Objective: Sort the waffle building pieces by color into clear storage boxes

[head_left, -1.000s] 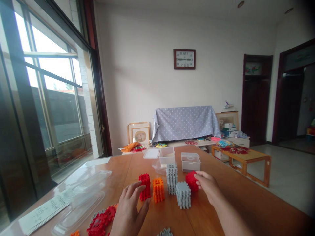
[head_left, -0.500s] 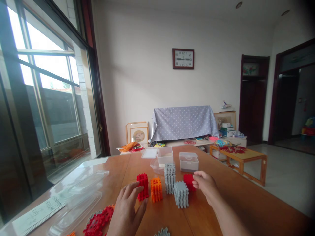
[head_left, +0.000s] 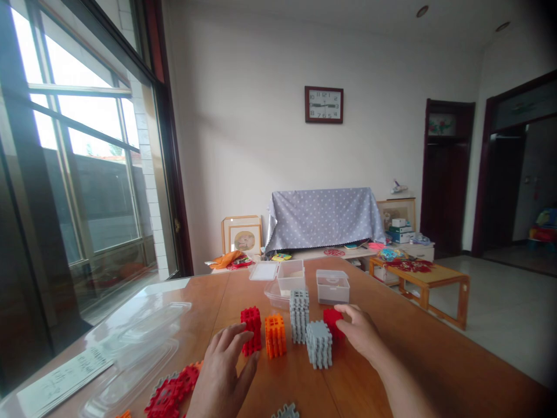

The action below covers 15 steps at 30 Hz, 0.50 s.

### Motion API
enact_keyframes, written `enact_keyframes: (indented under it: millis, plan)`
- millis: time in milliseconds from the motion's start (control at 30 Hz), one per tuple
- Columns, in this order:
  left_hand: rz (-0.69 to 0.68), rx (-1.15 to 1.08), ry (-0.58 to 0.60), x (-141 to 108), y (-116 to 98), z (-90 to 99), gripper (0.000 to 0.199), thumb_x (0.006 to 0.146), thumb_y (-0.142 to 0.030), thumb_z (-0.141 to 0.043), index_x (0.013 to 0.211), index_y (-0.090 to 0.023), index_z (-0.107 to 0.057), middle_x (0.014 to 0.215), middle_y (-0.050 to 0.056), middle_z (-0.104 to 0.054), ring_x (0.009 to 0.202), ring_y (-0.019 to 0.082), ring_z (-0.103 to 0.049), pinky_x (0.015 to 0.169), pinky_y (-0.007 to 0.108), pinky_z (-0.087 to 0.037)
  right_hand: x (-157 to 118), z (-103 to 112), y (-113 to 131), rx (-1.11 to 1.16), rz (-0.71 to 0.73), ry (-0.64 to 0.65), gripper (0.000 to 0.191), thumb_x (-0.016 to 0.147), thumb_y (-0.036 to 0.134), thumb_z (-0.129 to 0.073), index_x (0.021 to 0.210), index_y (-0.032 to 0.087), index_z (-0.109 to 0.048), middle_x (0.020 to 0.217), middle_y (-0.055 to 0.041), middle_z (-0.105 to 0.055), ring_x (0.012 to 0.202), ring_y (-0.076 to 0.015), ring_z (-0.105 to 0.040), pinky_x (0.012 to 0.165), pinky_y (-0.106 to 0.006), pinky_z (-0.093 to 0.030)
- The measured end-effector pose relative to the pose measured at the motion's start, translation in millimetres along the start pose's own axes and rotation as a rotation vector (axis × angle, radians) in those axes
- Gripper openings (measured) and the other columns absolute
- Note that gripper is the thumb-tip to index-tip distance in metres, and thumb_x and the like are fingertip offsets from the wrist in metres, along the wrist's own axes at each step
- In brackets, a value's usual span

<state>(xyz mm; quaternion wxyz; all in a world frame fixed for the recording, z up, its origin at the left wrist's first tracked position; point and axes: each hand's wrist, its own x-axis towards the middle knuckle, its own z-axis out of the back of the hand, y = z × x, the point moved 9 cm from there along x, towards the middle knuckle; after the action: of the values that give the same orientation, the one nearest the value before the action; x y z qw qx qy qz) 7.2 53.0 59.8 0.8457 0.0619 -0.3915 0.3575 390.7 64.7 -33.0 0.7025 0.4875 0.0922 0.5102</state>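
1. Five blocks are standing grouped on the table (head_left: 243, 386): a left red stack (head_left: 251, 334), an orange stack (head_left: 275, 339), a tall grey stack (head_left: 299, 319), a short grey stack (head_left: 319, 348) and a right red block (head_left: 331, 318).
2. Red pieces (head_left: 167, 397) are lying loose, unstacked.
3. The left hand (head_left: 224, 368) is spreading its fingers by the left red stack; contact isn't showing clearly.
4. The right hand (head_left: 359, 328) is reaching the right red block, its hold unclear.
5. An open box (head_left: 290, 276) is holding something pale; another box (head_left: 333, 284)'s contents are staying indistinct.
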Motion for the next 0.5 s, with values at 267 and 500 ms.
enact_keyframes:
  millis: [267, 500]
  plan:
    - [-0.003, -0.003, -0.007, 2, -1, 1.6, 0.021, 0.092, -0.038, -0.064, 0.112, -0.031, -0.067, 0.121, 0.006, -0.066, 0.113, 0.028, -0.061, 0.091, 0.045, -0.057, -1, 2, 2, 0.01, 0.01, -0.031, 0.034, 0.074, 0.032, -0.062, 0.103, 0.024, -0.078, 0.112, -0.0069, -0.075, 0.106, -0.0265, -0.069, 0.095, -0.039, -0.052]
    - [0.022, -0.012, 0.004, 0, 5, -0.1, 0.022, 0.092, -0.037, -0.063, 0.114, -0.031, -0.067, 0.124, 0.006, -0.065, 0.115, 0.028, -0.061, 0.094, 0.046, -0.056, -8, 28, 20, 0.083, 0.054, -0.23, 0.034, 0.084, 0.041, -0.057, 0.107, 0.022, -0.073, 0.112, -0.0082, -0.075, 0.109, -0.027, -0.067, 0.096, -0.041, -0.052]
